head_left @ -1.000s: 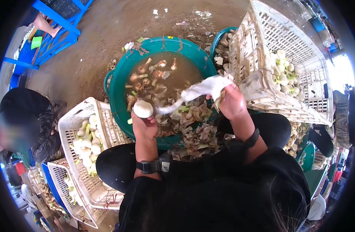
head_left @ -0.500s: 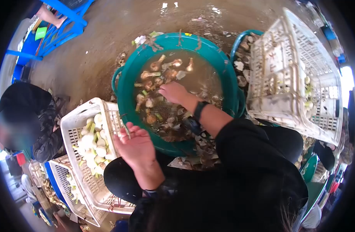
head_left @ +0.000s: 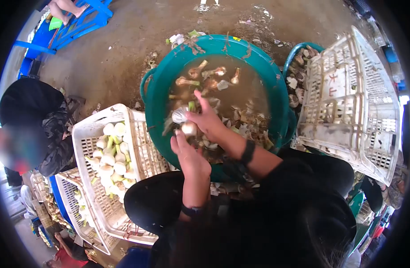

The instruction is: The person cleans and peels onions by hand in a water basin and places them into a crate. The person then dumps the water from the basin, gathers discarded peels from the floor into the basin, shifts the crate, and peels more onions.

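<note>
The right hand (head_left: pixel 209 122) grips a round, ribbed white garlic bulb (head_left: pixel 179 115). The left hand (head_left: pixel 193 161), fingers extended, adjoins a smooth bulb (head_left: pixel 189 129); contact is unclear. A green plastic tub (head_left: pixel 276 89) lies beneath both.

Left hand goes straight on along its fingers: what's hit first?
Left hand: probably a pale garlic bulb just past its fingertips, beside the right hand. Depth's unclear from this one view.

Illumination: moderately bright, diffuse. Glare: white reflections on the wet floor (head_left: pixel 106 62) beyond the far edge of the green tub (head_left: pixel 214 43); overexposed patch beyond the right-hand crate (head_left: pixel 332 107). Distortion: strong curvature, black corners. Blur: co-worker's head (head_left: pixel 23 145).
</note>
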Motion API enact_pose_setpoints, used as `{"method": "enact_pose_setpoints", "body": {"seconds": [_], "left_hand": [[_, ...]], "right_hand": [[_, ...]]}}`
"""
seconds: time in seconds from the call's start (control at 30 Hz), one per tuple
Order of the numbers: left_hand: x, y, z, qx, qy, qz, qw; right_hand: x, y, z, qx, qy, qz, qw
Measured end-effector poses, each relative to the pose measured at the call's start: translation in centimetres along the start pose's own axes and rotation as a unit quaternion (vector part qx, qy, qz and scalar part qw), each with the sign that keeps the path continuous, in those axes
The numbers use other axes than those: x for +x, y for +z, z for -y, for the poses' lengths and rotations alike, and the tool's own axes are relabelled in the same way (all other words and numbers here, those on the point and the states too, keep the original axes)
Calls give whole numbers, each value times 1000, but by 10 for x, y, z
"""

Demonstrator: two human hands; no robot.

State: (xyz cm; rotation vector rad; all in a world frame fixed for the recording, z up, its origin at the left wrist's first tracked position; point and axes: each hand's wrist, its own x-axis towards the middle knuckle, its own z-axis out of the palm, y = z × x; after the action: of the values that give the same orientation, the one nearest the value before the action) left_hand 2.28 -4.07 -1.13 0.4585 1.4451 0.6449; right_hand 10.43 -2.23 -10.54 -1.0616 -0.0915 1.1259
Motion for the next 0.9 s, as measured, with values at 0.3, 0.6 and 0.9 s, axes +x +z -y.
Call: {"method": "enact_pose_setpoints", "body": {"seconds": [0.3, 0.6, 0.9], "left_hand": [[-8, 7, 4, 199, 77, 173, 962], [-13, 7, 16, 218, -8, 238, 946], [-8, -10, 22, 555, 243, 331, 724]], "right_hand": [[-106, -54, 89, -727, -383, 208, 531], [-113, -69, 81, -591, -117, 135, 786], [-117, -84, 76, -449, -38, 23, 893]]}}
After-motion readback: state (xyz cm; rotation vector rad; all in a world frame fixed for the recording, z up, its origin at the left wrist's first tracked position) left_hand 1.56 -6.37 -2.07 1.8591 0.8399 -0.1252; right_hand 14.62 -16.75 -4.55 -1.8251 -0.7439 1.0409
